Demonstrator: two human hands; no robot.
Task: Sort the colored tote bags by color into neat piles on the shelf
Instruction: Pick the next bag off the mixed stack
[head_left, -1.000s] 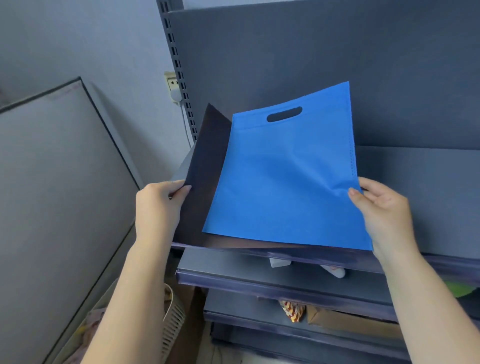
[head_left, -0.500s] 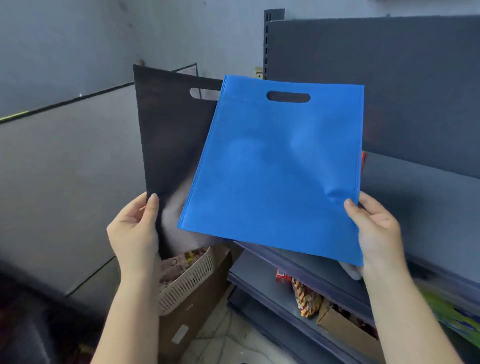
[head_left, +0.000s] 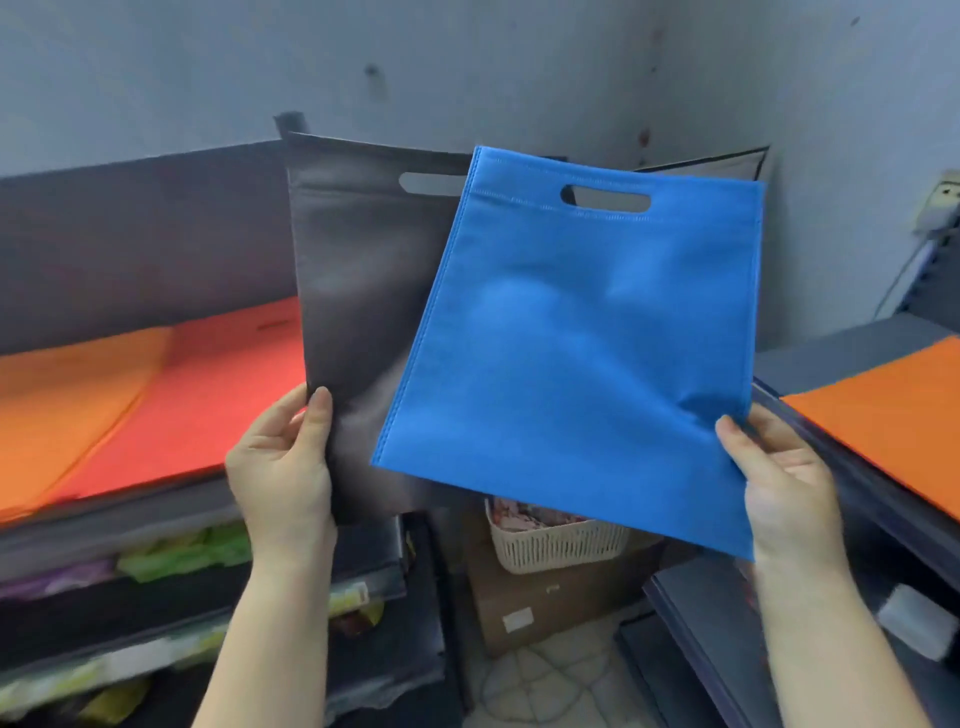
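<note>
The left hand (head_left: 280, 467) pinches a black bag (head_left: 358, 312) upright. The right hand (head_left: 779, 483) holds a blue bag (head_left: 582, 353) overlapping it, above a basket (head_left: 550, 545)

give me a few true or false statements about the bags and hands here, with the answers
1. The left hand holds the black bag. True.
2. The blue bag lies flat on a shelf. False: the right hand holds it up in the air.
3. The blue bag overlaps the front of the black bag. True.
4. The pile on the left shelf is green and purple. False: an orange bag and a red bag lie there.
5. A white basket sits below the blue bag. True.
</note>
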